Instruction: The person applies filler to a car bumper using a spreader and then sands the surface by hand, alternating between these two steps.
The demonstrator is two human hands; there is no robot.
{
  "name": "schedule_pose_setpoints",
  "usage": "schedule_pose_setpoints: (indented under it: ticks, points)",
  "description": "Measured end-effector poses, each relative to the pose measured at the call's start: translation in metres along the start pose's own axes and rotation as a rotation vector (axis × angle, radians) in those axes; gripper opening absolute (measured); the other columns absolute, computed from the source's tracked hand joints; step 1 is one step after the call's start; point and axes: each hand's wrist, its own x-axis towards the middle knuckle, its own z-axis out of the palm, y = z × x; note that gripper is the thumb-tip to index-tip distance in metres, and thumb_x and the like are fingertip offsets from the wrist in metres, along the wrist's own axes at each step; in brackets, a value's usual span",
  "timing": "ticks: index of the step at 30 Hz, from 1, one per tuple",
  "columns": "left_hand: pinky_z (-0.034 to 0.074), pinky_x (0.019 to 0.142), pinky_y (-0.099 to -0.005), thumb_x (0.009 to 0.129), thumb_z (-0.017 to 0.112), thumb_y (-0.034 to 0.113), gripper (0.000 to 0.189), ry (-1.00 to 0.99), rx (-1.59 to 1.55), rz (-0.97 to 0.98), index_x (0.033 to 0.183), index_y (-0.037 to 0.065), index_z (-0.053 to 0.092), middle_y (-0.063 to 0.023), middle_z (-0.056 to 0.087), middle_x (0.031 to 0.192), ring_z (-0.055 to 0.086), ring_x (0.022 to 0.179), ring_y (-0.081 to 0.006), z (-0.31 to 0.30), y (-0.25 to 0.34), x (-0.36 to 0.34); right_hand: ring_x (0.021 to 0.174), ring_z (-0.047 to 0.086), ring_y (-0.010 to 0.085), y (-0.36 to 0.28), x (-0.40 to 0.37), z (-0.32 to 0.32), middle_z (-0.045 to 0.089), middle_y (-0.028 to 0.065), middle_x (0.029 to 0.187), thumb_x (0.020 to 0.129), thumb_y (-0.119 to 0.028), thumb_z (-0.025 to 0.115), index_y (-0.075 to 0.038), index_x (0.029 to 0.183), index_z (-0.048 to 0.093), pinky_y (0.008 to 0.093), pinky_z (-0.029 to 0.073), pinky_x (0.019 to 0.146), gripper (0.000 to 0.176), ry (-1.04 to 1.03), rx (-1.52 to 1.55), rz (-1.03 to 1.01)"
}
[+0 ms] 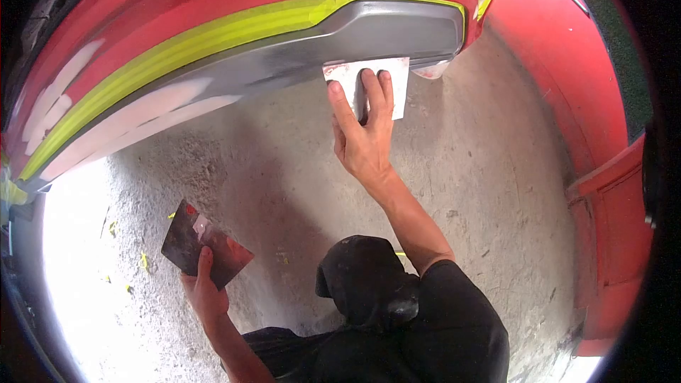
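My right hand (365, 135) presses a white rectangular spreader (399, 92) with spread fingers, its top edge at the lower rim of the grey bumper section (298, 50). My left hand (206, 287) holds a dark square plate (213, 248) by its lower edge, the thumb on top. A small pinkish-white dab of paste (202, 225) and red smears lie on the plate. Yellow-green masking tape (177, 47) runs along the border between the red and grey parts of the bumper. Pale filler patches (142, 108) cover the bumper's left part.
Red body panels (560, 64) curve down the right side, with another red panel (624, 234) below them. Rough concrete floor (482, 191) lies beneath, with scraps of yellow tape (144, 261) at the left. A black cap (362, 276) shows at the bottom middle.
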Motion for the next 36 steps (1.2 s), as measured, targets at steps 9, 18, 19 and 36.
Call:
schedule_pose_setpoints:
  ticks: [9, 18, 19, 36]
  points:
    - [0.053, 0.085, -0.0312, 0.09, 0.067, 0.008, 0.034, -0.023, -0.015, 0.006, 0.121, -0.002, 0.058, -0.0097, 0.066, 0.11, 0.066, 0.098, -0.0195, -0.003, -0.002, 0.002, 0.125, 0.041, 0.051, 0.002, -0.007, 0.008, 0.039, 0.0237, 0.14, 0.075, -0.001, 0.072, -0.026, 0.138, 0.054, 0.0551, 0.045, 0.095, 0.07, 0.026, -0.004, -0.002]
    - [0.053, 0.085, -0.0316, 0.091, 0.067, 0.008, 0.033, -0.024, 0.002, -0.004, 0.121, -0.001, 0.058, -0.0095, 0.066, 0.111, 0.066, 0.097, -0.0187, -0.005, -0.002, 0.0, 0.121, 0.042, 0.0525, 0.004, -0.003, 0.013, 0.041, 0.0239, 0.137, 0.073, -0.003, 0.074, -0.026, 0.137, 0.054, 0.0552, 0.045, 0.093, 0.071, 0.013, -0.016, -0.007]
    - [0.054, 0.084, -0.0319, 0.091, 0.067, 0.008, 0.034, -0.041, 0.003, -0.007, 0.122, -0.001, 0.058, -0.0096, 0.066, 0.111, 0.066, 0.096, -0.0189, -0.006, -0.002, 0.0, 0.121, 0.042, 0.0524, 0.002, -0.007, 0.01, 0.042, 0.0243, 0.136, 0.073, -0.003, 0.074, -0.025, 0.137, 0.053, 0.0551, 0.045, 0.093, 0.071, -0.002, 0.001, -0.006]
    - [0.056, 0.081, -0.0361, 0.092, 0.066, 0.013, 0.032, 0.047, -0.43, 0.029, 0.121, 0.005, 0.057, -0.0064, 0.066, 0.109, 0.066, 0.095, -0.0192, 0.024, 0.004, -0.018, 0.137, 0.04, 0.0397, -0.1, -0.03, -0.051, 0.043, 0.0213, 0.146, 0.093, -0.01, 0.06, -0.013, 0.143, 0.049, 0.0454, 0.037, 0.11, 0.051, -1.005, 0.871, -0.156]
